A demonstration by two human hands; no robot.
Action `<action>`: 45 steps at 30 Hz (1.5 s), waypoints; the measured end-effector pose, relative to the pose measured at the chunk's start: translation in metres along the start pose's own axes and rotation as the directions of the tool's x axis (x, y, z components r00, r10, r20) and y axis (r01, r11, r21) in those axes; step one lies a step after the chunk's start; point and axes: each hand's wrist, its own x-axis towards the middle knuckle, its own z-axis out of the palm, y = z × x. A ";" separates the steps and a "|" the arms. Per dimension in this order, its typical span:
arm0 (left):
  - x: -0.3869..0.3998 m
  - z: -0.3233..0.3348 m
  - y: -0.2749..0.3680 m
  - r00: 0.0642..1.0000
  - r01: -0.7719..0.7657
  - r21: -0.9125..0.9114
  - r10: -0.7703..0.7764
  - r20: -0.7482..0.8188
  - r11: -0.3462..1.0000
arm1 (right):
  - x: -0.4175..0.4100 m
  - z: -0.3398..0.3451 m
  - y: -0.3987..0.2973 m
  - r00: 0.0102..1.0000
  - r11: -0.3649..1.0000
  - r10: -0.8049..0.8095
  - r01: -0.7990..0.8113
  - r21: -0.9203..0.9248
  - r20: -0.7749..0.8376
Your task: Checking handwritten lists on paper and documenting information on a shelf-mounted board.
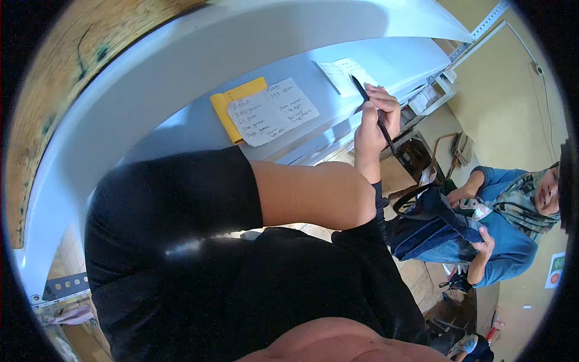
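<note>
My right hand point(376, 120) grips a slim black pen point(360, 87) between thumb and fingers. The pen's tip is over a creased white sheet point(344, 72) with handwriting; whether it touches the paper I cannot tell. To the left on the same pale surface point(181, 129) lies a larger handwritten sheet point(276, 111), on top of a yellow pad or folder point(226, 122) that shows past its upper and left edges. My left arm point(312, 194), in a black sleeve with bare skin beyond it, reaches across before my body. The left hand itself is out of view.
At right a person in blue point(515, 244) stands with both hands on a dark denim bag point(438, 221). A strapped bag point(462, 148) rests farther back. Slotted metal uprights point(489, 20) flank the pale surface, and a wooden board point(117, 34) runs along the upper left.
</note>
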 end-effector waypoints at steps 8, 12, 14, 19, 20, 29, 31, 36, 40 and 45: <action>0.005 0.001 0.000 0.999 -0.018 0.034 0.017 0.029 0.999 | 0.000 0.000 0.001 1.000 1.000 0.016 -0.016 0.027 -0.008; 0.007 0.004 0.000 0.998 0.022 0.063 -0.025 0.056 0.998 | -0.001 -0.001 0.000 0.999 0.999 0.029 -0.028 0.030 -0.015; 0.008 0.008 -0.002 0.999 0.022 0.039 -0.023 0.022 0.999 | 0.001 -0.001 -0.001 0.999 0.999 0.033 -0.033 0.027 -0.021; 0.003 -0.002 -0.001 0.997 0.006 -0.003 -0.006 -0.081 1.000 | -0.001 -0.003 0.003 1.000 0.999 0.025 -0.024 0.043 -0.009; 0.002 -0.002 -0.001 0.997 0.007 -0.002 -0.007 -0.082 1.000 | 0.000 -0.002 0.001 1.000 0.999 0.023 -0.023 0.044 -0.003; 0.007 0.008 -0.010 0.830 0.052 0.081 0.002 -0.558 0.995 | -0.001 -0.004 -0.001 0.997 0.993 0.070 -0.068 0.096 -0.017; 0.015 0.006 -0.012 0.704 0.154 0.227 0.055 -0.708 0.962 | 0.003 -0.010 -0.005 0.997 0.994 0.070 -0.068 0.085 -0.018; 0.010 0.002 -0.015 0.740 0.376 0.299 -0.090 -0.666 0.877 | 0.003 -0.006 0.001 0.995 0.982 0.095 -0.095 0.164 0.009; 0.017 0.000 -0.016 0.715 0.434 0.315 -0.111 -0.690 0.844 | 0.006 -0.012 0.002 0.996 0.987 0.087 -0.084 0.136 -0.018; 0.017 -0.001 -0.017 0.717 0.527 0.330 -0.201 -0.668 0.783 | 0.007 -0.012 0.000 0.993 0.981 0.114 -0.108 0.160 -0.028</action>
